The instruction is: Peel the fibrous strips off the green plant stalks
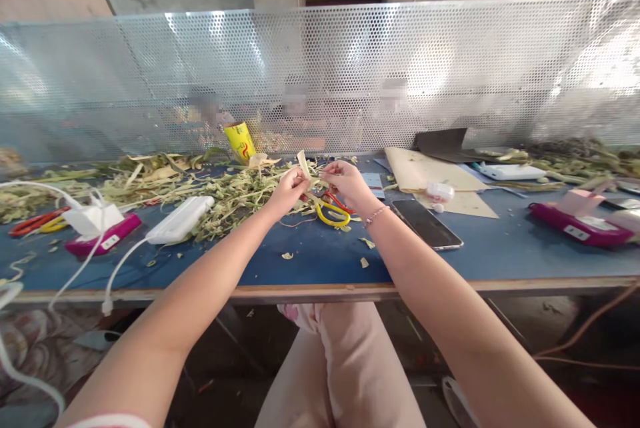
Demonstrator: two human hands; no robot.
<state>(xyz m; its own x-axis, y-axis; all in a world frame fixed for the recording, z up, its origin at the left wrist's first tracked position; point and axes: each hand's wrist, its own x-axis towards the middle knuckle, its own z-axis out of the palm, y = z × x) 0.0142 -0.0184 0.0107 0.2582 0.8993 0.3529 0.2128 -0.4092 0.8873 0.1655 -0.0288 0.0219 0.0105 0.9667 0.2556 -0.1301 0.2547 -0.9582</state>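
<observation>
On my feed I have both arms stretched out over the blue worktop (310,258), and the hands meet just above the yellow-handled scissors (334,213). The left hand (290,189) has its fingers pinched on a pale strip (303,163) of dried plant leaf. The right hand (347,183), straight across from it, has its fingers closed on the same strip from the other side. The strip sits between the two hands, lifted clear of the worktop above and slightly behind the scissors, with its upper end sticking up past the left fingertips. A thin bracelet (375,216) circles the right wrist just right of the scissors.

The scissors lie flat on the worktop under the hands, handles toward me. Left of and behind the scissors I see a wide heap of green stalks (220,191), with a white power bank (180,219) at its near edge. Behind the scissors, against the perforated metal screen (450,61), a yellow roll (240,141) stands tilted. Right of the scissors a dark phone (427,223) lies face up, and further right and behind it is a cardboard sheet (425,175). A few leaf scraps (367,242) lie on the near side of the scissors.
</observation>
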